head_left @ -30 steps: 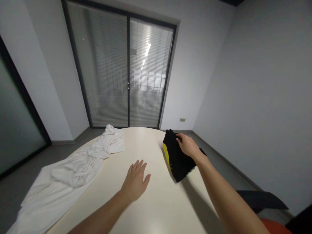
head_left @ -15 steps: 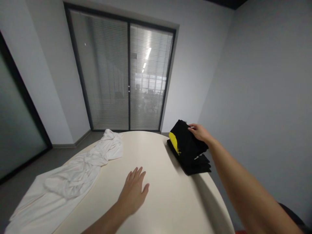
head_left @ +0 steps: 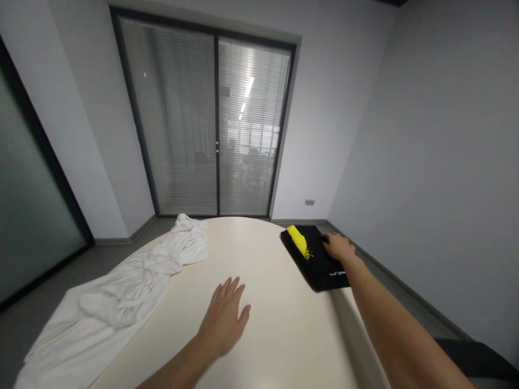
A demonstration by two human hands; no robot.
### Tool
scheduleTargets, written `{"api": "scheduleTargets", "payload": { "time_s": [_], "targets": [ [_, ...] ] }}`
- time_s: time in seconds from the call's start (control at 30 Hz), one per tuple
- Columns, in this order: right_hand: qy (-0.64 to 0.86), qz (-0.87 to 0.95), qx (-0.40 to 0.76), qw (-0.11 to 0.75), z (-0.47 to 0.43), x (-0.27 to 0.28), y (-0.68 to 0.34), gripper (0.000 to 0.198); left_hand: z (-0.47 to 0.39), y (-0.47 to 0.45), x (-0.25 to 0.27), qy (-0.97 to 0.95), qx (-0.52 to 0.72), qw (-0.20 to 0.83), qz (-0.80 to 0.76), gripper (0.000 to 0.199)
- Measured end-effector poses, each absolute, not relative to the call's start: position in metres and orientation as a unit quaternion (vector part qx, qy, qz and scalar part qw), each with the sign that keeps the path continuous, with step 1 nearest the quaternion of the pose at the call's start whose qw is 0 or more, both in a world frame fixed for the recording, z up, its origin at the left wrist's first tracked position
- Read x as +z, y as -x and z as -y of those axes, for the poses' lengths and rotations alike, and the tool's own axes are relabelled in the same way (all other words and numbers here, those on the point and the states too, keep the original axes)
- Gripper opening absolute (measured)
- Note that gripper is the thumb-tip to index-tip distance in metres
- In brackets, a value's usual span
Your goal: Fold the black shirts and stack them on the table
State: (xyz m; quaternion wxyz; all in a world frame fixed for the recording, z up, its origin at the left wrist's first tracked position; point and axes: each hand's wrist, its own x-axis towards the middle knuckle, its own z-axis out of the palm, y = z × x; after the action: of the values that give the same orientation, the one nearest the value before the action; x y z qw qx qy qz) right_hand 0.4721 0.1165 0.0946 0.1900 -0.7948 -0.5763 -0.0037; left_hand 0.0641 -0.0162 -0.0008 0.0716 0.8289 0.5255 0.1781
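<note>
A folded black T-shirt (head_left: 318, 270) with a yellow print and a bit of white lettering lies flat at the right edge of the table. My right hand (head_left: 339, 247) is at its right side, fingers curled on the cloth; the thumb is mostly hidden. Over the middle of the table, my left hand (head_left: 224, 319) has its fingers stretched and thumb apart, holding nothing. Along the table's left side lies a crumpled white cloth (head_left: 138, 286), away from both hands.
The pale table (head_left: 239, 243) has a rounded far end. Beyond it stand a glass partition with blinds (head_left: 182, 135) and grey walls. A dark object, perhaps a chair part (head_left: 474, 356), shows at the lower right.
My right hand has lowered the raised, folded part of the black T-shirt, which now lies flat. The left hand has hardly moved.
</note>
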Motion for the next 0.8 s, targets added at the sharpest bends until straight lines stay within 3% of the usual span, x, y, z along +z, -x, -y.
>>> {"api": "scheduleTargets", "payload": {
  "time_s": [0.13,0.27,0.5,0.67,0.8],
  "targets": [
    [0.783,0.594,-0.024,0.185,-0.120,0.091,-0.448,0.054,0.016,-0.064,0.001,-0.830,0.174,0.074,-0.525,0.053],
    [0.801,0.584,0.059,0.118,-0.122,0.070,-0.428,0.073,0.018,-0.065,0.005,-0.828,0.168,0.077,-0.530,0.053],
    [0.812,0.566,0.064,0.128,-0.122,0.057,-0.435,0.081,0.021,-0.065,0.009,-0.824,0.167,0.079,-0.535,0.052],
    [0.850,0.494,0.069,0.167,-0.107,0.067,-0.449,0.074,0.020,-0.060,0.007,-0.825,0.183,0.084,-0.529,0.051],
    [0.843,0.475,-0.048,0.250,-0.091,0.085,-0.432,0.059,0.018,-0.061,0.003,-0.816,0.214,0.101,-0.528,0.050]
  ]
}}
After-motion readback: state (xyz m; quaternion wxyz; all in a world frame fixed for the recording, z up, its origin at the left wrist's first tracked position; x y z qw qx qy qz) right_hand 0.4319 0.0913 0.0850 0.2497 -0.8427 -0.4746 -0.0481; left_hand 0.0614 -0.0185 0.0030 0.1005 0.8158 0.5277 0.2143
